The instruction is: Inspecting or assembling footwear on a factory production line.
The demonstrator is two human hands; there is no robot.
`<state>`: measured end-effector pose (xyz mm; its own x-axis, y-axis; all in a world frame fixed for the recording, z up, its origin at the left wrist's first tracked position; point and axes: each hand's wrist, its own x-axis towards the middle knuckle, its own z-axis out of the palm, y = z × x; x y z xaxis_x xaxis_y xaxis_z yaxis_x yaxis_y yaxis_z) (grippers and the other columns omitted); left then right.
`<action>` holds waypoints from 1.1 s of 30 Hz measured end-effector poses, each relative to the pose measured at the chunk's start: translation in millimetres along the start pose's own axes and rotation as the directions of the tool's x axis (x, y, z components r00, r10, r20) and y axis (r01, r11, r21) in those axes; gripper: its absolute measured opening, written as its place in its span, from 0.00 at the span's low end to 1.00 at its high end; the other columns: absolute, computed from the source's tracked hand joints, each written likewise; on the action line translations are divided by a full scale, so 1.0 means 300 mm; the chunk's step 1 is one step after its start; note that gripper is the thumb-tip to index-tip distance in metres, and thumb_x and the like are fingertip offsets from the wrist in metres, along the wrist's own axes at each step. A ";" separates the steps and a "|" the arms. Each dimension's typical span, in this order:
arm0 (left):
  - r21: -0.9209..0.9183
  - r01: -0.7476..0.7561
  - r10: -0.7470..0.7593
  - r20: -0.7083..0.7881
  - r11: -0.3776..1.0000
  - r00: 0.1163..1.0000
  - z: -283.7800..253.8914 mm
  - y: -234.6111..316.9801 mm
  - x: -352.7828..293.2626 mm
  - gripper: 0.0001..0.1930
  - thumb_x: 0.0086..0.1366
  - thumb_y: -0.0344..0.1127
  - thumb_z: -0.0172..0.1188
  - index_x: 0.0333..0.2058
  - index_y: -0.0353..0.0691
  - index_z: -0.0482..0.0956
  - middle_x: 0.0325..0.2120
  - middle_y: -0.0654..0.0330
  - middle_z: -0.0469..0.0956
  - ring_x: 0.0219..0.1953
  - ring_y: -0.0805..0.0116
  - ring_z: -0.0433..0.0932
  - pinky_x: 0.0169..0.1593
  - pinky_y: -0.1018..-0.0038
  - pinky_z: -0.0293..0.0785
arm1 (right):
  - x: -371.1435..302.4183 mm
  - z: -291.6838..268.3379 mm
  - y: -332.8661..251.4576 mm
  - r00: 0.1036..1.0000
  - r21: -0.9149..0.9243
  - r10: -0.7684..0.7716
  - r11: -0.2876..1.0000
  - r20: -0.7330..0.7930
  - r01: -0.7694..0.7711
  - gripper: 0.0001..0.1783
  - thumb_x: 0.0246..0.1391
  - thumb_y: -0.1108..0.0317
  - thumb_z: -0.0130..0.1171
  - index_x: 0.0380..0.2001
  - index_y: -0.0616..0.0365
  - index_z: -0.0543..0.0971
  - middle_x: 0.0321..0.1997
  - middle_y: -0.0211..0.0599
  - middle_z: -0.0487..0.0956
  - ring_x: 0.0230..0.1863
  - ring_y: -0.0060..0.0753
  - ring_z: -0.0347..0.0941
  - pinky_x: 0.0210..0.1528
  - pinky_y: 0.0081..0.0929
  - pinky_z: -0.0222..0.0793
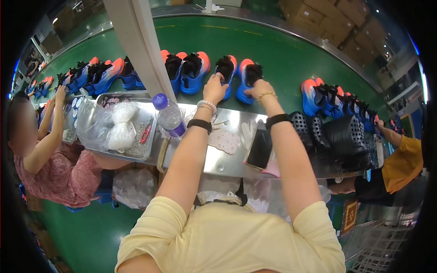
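Two blue sneakers with orange toes and black openings stand side by side on the green belt, toes pointing away from me. My left hand (214, 90) is closed on the heel of the left sneaker (227, 65), its thumb at the collar. At the heel of the right sneaker (247, 92), my right hand (262, 89) has its fingers bent around the collar; part of the grip is hidden. Just left of them, another pair of sneakers (191, 81) rests on the belt, apart from my hands.
A metal ledge (218, 166) holds a water bottle (169, 113), a phone (260, 146), a patterned pouch (224, 139) and black perforated moulds (344, 136). A white post (139, 43) rises at left beside a metal tray (144, 157) of bags. More sneakers (313, 98) line the belt. Co-workers flank me.
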<state>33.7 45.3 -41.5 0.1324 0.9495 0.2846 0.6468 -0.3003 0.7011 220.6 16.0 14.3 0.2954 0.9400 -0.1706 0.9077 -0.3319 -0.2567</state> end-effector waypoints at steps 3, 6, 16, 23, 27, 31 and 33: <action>-0.009 0.009 -0.009 0.009 1.000 1.000 -0.001 0.005 0.003 0.15 0.53 0.38 0.65 0.37 0.42 0.72 0.40 0.55 0.76 0.43 0.52 0.76 0.45 0.60 0.73 | 0.042 -0.092 0.117 0.999 -0.044 0.022 0.999 0.048 -0.020 0.31 0.32 0.54 0.74 0.40 0.61 0.81 0.43 0.48 0.81 0.46 0.44 0.78 0.49 0.33 0.73; 0.021 0.018 -0.018 0.004 1.000 1.000 -0.002 0.007 -0.008 0.15 0.52 0.39 0.66 0.37 0.42 0.72 0.41 0.56 0.75 0.44 0.53 0.76 0.45 0.60 0.72 | 0.043 -0.117 0.176 0.992 -0.100 0.086 0.992 0.093 -0.077 0.29 0.32 0.54 0.74 0.39 0.60 0.82 0.42 0.49 0.81 0.47 0.45 0.77 0.50 0.35 0.73; -0.011 0.024 -0.024 0.050 1.000 0.998 -0.016 -0.008 0.010 0.21 0.52 0.38 0.66 0.44 0.41 0.71 0.47 0.53 0.73 0.49 0.53 0.74 0.50 0.62 0.71 | -0.125 -0.195 0.201 0.993 0.211 -0.101 0.971 -0.065 0.113 0.20 0.42 0.54 0.65 0.36 0.58 0.83 0.35 0.44 0.82 0.38 0.41 0.79 0.44 0.34 0.72; 0.230 -0.439 0.446 0.021 0.869 0.895 -0.079 0.359 -0.111 0.27 0.55 0.37 0.63 0.53 0.37 0.67 0.52 0.45 0.69 0.57 0.46 0.65 0.60 0.60 0.62 | -0.660 -0.253 0.418 0.805 0.229 -0.106 0.930 -0.584 0.288 0.09 0.53 0.67 0.55 0.36 0.57 0.78 0.32 0.45 0.80 0.36 0.49 0.76 0.40 0.39 0.70; 0.204 -0.608 0.565 0.235 0.767 0.791 0.098 0.520 -0.101 0.22 0.56 0.35 0.60 0.50 0.40 0.70 0.40 0.52 0.73 0.44 0.54 0.74 0.46 0.62 0.72 | -0.760 -0.143 0.494 0.754 0.333 0.008 0.900 -0.657 0.281 0.11 0.51 0.67 0.59 0.37 0.59 0.78 0.38 0.44 0.79 0.41 0.47 0.75 0.44 0.36 0.69; 0.318 -0.586 0.529 0.252 0.745 0.810 0.282 0.417 -0.017 0.22 0.53 0.24 0.52 0.48 0.42 0.70 0.40 0.54 0.73 0.38 0.54 0.77 0.40 0.63 0.76 | -0.777 -0.007 0.488 0.691 0.357 0.052 0.883 -0.721 0.306 0.17 0.48 0.68 0.62 0.42 0.59 0.77 0.51 0.42 0.75 0.56 0.46 0.68 0.56 0.35 0.65; 0.468 -0.562 0.485 0.286 0.682 0.826 0.278 0.459 0.002 0.22 0.53 0.24 0.52 0.49 0.44 0.70 0.41 0.57 0.74 0.40 0.55 0.76 0.42 0.63 0.75 | -0.785 0.040 0.490 0.653 0.362 0.089 0.883 -0.752 0.298 0.18 0.47 0.70 0.63 0.43 0.59 0.76 0.54 0.41 0.73 0.59 0.47 0.66 0.58 0.36 0.64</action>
<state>185.6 12.2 0.8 0.6381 0.6650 0.3881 0.7181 -0.6958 0.0116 281.0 -255.2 5.4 0.4973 0.6436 0.5818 0.7818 -0.0419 -0.6221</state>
